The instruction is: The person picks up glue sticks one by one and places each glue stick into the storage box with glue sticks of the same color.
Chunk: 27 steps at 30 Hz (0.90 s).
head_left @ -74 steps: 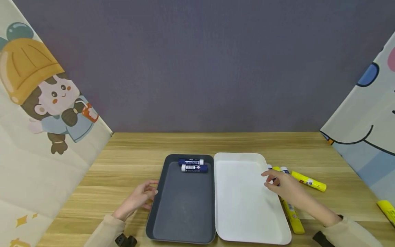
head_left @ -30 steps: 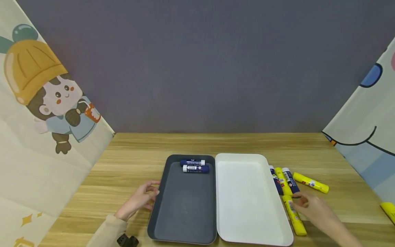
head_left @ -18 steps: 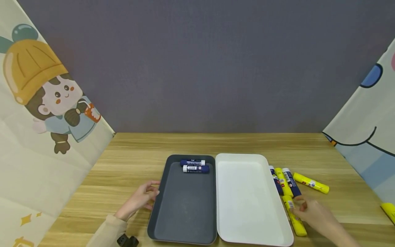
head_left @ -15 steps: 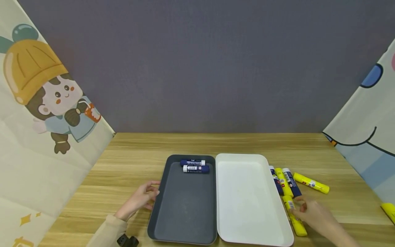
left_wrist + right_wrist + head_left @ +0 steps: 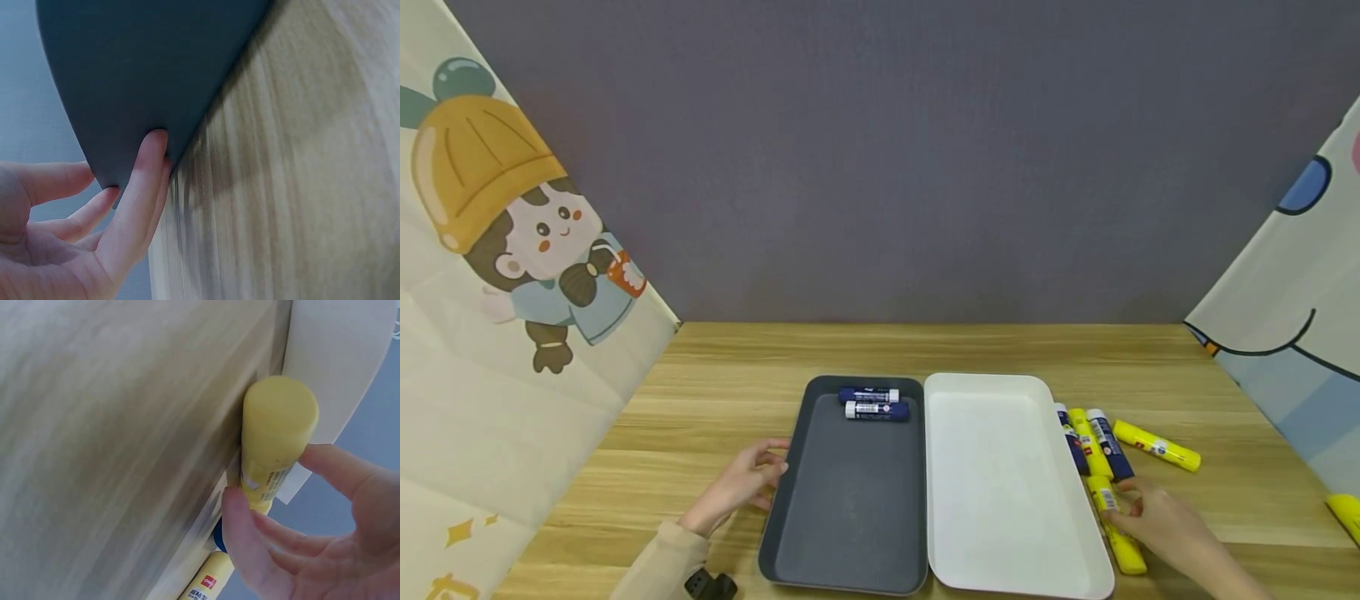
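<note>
My left hand (image 5: pixel 745 482) rests its fingertips on the outer side wall of the dark grey tray (image 5: pixel 850 517); the left wrist view shows the fingers (image 5: pixel 147 169) against that wall. At the right, my right hand (image 5: pixel 1165 525) pinches a yellow glue stick (image 5: pixel 1120 542) lying along the white tray (image 5: pixel 1015 500). In the right wrist view, thumb and fingers are on opposite sides of this glue stick (image 5: pixel 278 425). Just beyond it lie a navy glue stick (image 5: pixel 1108 444), another yellow one (image 5: pixel 1090 444) and a second navy one (image 5: pixel 1072 446).
Two navy glue sticks (image 5: pixel 877 411) lie at the far end of the dark tray. One more yellow glue stick (image 5: pixel 1157 446) lies apart at the right, and a yellow object (image 5: pixel 1345 515) shows at the right edge. A grey panel (image 5: pixel 925 167) stands behind the wooden table (image 5: pixel 722 375).
My right hand has moved from above the white tray's right edge down and right to the near yellow glue stick, then barely shifted. The left hand keeps its place at the dark tray.
</note>
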Motion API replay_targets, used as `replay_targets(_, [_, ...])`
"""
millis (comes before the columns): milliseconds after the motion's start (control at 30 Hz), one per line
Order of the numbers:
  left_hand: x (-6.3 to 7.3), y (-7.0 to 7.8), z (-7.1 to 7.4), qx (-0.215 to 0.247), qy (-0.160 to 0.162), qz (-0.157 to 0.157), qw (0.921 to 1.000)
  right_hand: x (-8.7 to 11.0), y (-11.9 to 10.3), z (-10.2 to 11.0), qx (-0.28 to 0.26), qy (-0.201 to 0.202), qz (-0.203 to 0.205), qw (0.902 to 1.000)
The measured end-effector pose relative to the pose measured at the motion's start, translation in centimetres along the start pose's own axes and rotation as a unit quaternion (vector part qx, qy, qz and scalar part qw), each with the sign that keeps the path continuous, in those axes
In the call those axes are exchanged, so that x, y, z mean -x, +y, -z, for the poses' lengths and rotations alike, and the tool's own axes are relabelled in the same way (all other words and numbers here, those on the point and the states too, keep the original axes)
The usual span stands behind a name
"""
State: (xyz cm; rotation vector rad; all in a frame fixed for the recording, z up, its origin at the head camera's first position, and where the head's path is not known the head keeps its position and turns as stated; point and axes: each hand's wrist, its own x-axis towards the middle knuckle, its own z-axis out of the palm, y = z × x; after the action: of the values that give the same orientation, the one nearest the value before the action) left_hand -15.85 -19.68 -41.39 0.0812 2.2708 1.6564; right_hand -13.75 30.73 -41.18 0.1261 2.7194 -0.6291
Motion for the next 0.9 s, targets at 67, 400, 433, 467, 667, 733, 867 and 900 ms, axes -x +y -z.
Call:
replay_targets(67, [0.0,0.0,0.0,0.000,0.000,0.000,1.0000,-0.1,0.1,-0.1,0.004,-0.003,-0.003,1.0000])
replay_targets(400, [0.1,0.1,0.0,0.000,-0.004,-0.001,1.0000,-0.2,0.1,-0.3,0.025,-0.002,0.005,0.9997])
replay_targets(433, [0.1,0.1,0.0,0.001,-0.004,-0.001,1.0000,-0.2,0.0,-0.3,0.026,-0.002,0.005,0.9997])
replay_targets(467, [0.1,0.1,0.0,0.001,-0.004,-0.001,1.0000,-0.2,0.0,-0.3,0.025,-0.004,0.003,0.9997])
replay_targets(667, [0.0,0.0,0.0,0.000,-0.001,0.000,1.0000,-0.4,0.2,-0.4,0.023,-0.012,-0.004,0.9997])
replay_targets(733, [0.0,0.0,0.0,-0.002,0.001,0.001,1.0000,-0.7,0.7,-0.7,0.025,-0.012,-0.007,0.9996])
replay_targets(867, [0.1,0.0,0.0,-0.005,0.006,0.003,1.0000,-1.2,1.2,-1.0,0.021,-0.020,-0.017,0.9994])
replay_targets(900, [0.1,0.1,0.0,-0.006,0.006,0.003,1.0000,-1.2,1.2,-1.0,0.020,-0.022,-0.017,0.9994])
